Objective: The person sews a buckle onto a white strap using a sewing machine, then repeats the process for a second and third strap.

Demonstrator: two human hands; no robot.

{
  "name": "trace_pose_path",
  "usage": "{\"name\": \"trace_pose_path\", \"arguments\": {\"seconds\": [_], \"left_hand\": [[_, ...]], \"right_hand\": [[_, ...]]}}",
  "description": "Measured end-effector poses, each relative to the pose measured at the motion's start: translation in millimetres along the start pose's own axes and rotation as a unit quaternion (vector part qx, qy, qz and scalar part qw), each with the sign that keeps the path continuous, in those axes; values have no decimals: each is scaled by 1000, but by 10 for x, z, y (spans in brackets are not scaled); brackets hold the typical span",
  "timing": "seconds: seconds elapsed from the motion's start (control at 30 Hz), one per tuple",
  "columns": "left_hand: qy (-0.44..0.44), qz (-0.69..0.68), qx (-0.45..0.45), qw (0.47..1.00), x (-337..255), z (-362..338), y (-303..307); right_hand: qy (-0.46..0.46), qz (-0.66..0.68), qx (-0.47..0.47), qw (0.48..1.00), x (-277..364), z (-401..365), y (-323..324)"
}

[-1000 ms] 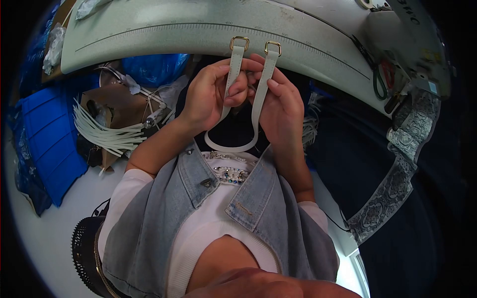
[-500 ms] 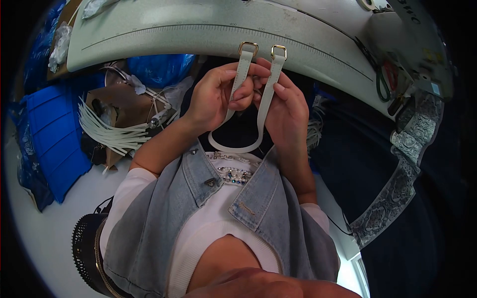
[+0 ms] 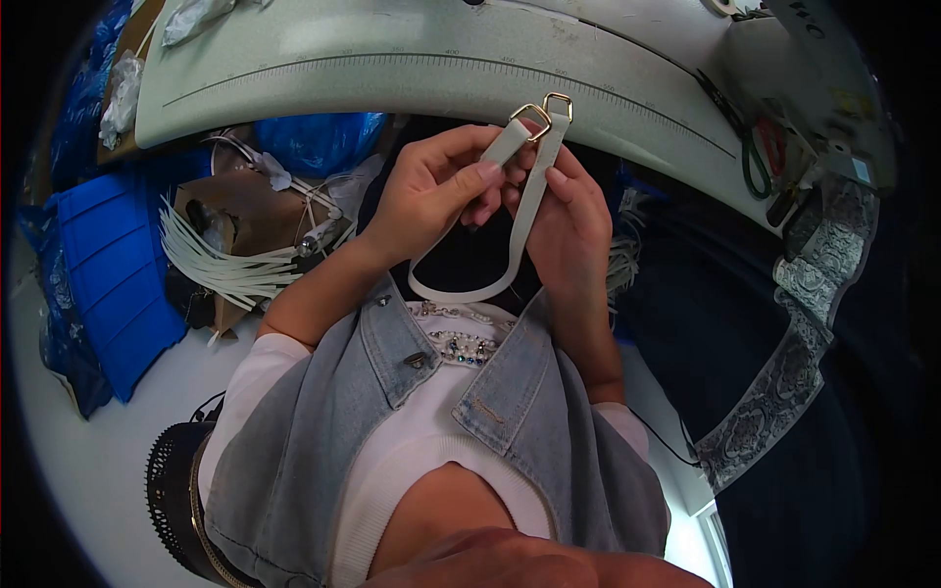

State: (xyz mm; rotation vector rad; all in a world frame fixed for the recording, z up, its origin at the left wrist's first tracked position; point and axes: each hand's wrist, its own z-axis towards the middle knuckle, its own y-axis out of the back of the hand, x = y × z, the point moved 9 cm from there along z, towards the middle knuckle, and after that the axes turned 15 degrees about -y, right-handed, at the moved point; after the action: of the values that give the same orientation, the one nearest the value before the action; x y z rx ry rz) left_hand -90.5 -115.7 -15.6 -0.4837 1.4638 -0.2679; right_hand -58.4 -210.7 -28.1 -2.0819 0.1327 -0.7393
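A narrow white strap (image 3: 519,240) hangs in a loop between my hands, below the table edge. Each of its two ends carries a gold metal ring, the left ring (image 3: 530,121) tilted and close beside the right ring (image 3: 559,106). My left hand (image 3: 431,191) is closed on the strap near the left ring, thumb on top. With thumb and fingers, my right hand (image 3: 571,206) grips the other end a little below its ring. Some fingertips behind the strap are hidden.
A pale sewing-machine table (image 3: 323,93) with a printed ruler lies ahead. Scissors (image 3: 753,162) and a patterned ribbon (image 3: 769,392) are at right. To the left are a bundle of white strips (image 3: 221,260), a blue crate (image 3: 118,279) and blue plastic bags (image 3: 319,142).
My left hand has turned its strap end to the right, bringing the left ring over next to the right one. My right hand has hardly moved.
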Motion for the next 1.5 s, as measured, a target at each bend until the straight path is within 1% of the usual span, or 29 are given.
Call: {"name": "trace_pose_path", "arguments": {"seconds": [0.03, 0.1, 0.23, 0.33, 0.43, 0.53, 0.6, 0.67, 0.7, 0.77, 0.8, 0.83, 0.87, 0.93, 0.97, 1.0, 1.03, 1.07, 1.1, 1.13, 1.17, 1.2, 1.23, 1.27, 1.33, 1.37, 1.43, 1.47, 1.5], "left_hand": [[1, -2, 1, 1000, -25, -4, -11], [-29, 84, 15, 996, -131, 1, 1], [-41, 96, 21, 994, -112, -8, 0], [-48, 75, 14, 996, -102, -1, -20], [-45, 58, 14, 997, -72, -8, -20], [-22, 75, 22, 997, -7, -28, -2], [-21, 66, 0, 998, 48, -40, -28], [5, 85, 25, 996, 116, -49, -126], [9, 92, 28, 995, 142, -49, -155], [2, 175, 82, 981, 132, -52, -213], [-19, 230, 99, 968, 116, -70, -185], [-45, 286, 113, 951, 112, -88, -159], [-64, 285, 90, 952, 91, -116, -84], [-117, 185, 95, 971, -43, -97, -121], [-154, 172, 83, 969, -94, -72, -160], [-154, 168, 90, 970, -66, -41, -193], [-163, 131, 118, 971, -32, -10, -276], [-171, 95, 145, 970, -12, 7, -347], [-138, 89, 183, 969, 81, 3, -514], [-103, 83, 221, 966, 186, -3, -711], [-77, 43, 276, 957, 405, -16, -883], [-50, 3, 329, 943, 698, -58, -1033], [3, 4, 385, 923, 1043, -126, -1185], [50, 5, 438, 898, 1310, -241, -1223], [149, 62, 481, 862, 1834, -514, -1181], [144, 68, 477, 865, 1964, -560, -1092], [-29, 174, 558, 811, 1977, -638, -1023], [-26, 184, 549, 815, 1937, -591, -963], [18, 174, 529, 830, 1922, -515, -914]], "right_hand": [[1, -1, -2, 1000, -1, 7, 20], [8, 4, 0, 1000, 7, 9, 47], [2, -6, -10, 1000, 10, 9, 37], [-8, -11, -4, 1000, -5, 11, 17], [-17, -19, -19, 999, -18, 14, 30], [-9, -3, -31, 999, -19, 14, 16], [-5, -14, -3, 1000, -19, -2, -29], [-4, -34, 14, 999, 3, -42, 46], [32, -36, -12, 999, 68, -78, 130], [94, -15, -54, 994, 196, -174, 259], [113, -16, -73, 991, 252, -251, 364], [131, -12, -73, 989, 308, -309, 483], [148, -8, -69, 987, 350, -357, 581], [190, 61, -148, 969, 481, -632, 1006], [211, 103, -187, 954, 541, -810, 1314], [239, 123, -209, 940, 622, -1021, 1663], [265, 144, -230, 925, 709, -1268, 2101], [276, 159, -226, 921, 773, -1515, 2605], [286, 175, -221, 916, 838, -1756, 3068], [302, 229, -308, 873, 850, -2023, 3465], [314, 280, -391, 819, 799, -2298, 3795], [270, 283, -428, 815, 680, -2469, 4121], [224, 284, -463, 809, 428, -2648, 4554], [165, 144, -508, 833, 101, -2690, 4796], [107, -5, -534, 838, -154, -2568, 4902], [60, 72, -558, 825, -441, -2425, 4856], [-45, 223, -590, 775, -1113, -2127, 4678], [-55, 219, -583, 780, -1280, -1961, 4618], [-104, 180, -577, 790, -1429, -1775, 4567]]}}
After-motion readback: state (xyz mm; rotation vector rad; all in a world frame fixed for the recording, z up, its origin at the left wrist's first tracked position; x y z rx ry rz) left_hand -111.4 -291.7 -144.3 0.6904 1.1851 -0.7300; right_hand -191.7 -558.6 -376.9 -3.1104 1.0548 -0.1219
